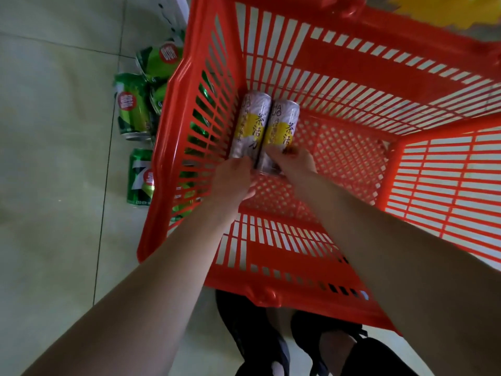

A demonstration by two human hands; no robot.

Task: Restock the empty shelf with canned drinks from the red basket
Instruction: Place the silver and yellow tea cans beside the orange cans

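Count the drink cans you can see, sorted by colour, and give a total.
White-and-yellow cans in the red basket: 2
Green cans on the floor outside it, clearly seen: 4 (more may hide behind the basket wall)
Total: 6

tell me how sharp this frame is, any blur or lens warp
Head view: wide-angle warp bows the red basket walls; motion blur softens the green cans on the floor and both hands, left hand, right hand; the white-and-yellow cans stay partly legible; lighting soft, no glare.
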